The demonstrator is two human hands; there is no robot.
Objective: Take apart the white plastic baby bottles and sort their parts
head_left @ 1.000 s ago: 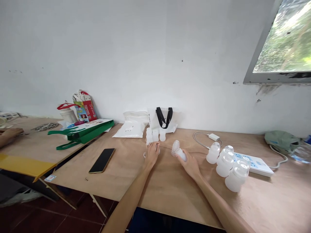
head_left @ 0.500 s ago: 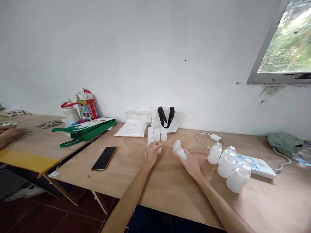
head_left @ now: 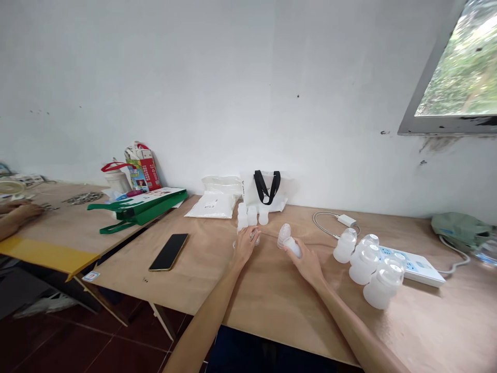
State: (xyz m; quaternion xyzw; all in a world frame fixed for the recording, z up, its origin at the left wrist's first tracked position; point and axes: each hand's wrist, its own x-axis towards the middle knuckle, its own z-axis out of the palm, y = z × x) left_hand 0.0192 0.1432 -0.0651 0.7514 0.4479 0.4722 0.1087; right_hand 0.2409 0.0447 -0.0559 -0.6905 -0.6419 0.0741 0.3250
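Note:
My right hand is closed around a small frosted-white bottle with a clear domed cap, tilted to the left just above the table. My left hand is by a group of small white bottles, fingers bent together over the nearest of them. What those fingers grip is mostly hidden behind the hand. To the right, several matching bottles with clear caps stand upright in a cluster.
A white power strip lies behind the capped bottles, near a cable with a white adapter. White plastic packs and a black-handled bag rest by the wall. A phone lies left. Another person's hand is at the neighbouring table.
The whole view has shifted slightly. Both hands keep almost the same places, the right with its capped bottle and the left at the white bottles.

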